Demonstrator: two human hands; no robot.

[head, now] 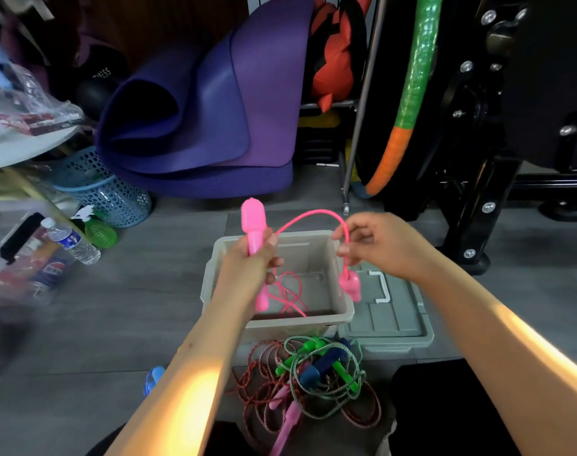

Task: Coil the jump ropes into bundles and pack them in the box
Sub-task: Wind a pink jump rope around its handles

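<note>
My left hand (250, 268) grips a pink jump rope handle (253, 222) upright above the grey plastic box (341, 301). The pink cord (313, 212) arches from that hand to my right hand (376, 246), which pinches it just above a second pink handle (353, 286) that dangles at the box's right wall. More pink cord hangs in loops inside the box, beside a further pink handle end (261, 299) below my left hand. On the floor in front of the box lies a tangled pile of ropes (313, 376): red cord, green cord, green, blue and pink handles.
The box's grey lid (392, 317) lies flat to its right. Purple folded mats (198, 126) stand behind, black exercise equipment (478, 159) and a green-orange hoop (412, 93) at right. At left sit a blue mesh basket (102, 189), a green bottle and a water bottle (73, 241).
</note>
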